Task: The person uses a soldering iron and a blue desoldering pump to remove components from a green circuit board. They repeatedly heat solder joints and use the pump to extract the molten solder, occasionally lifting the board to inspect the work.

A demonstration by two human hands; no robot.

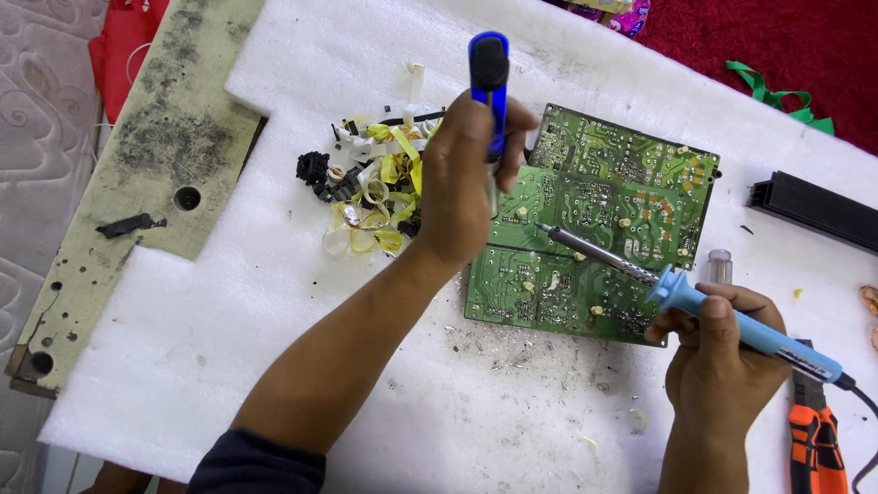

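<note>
A green circuit board [599,192] lies solder side up on a white foam sheet [274,348]. My left hand [462,178] grips a blue desoldering pump [489,78] upright, its lower end over the board's left edge. My right hand [718,343] holds a light-blue soldering iron [732,320] by its handle. The iron's metal tip [541,227] rests on the board near its left middle, just right of my left hand.
A pile of yellow tape scraps and black parts [370,197] lies left of the board. A small clear cylinder [720,266] stands by the board's right edge. A black bar [814,209] lies at the right, orange-handled pliers [817,439] at lower right, a stained board [137,174] at left.
</note>
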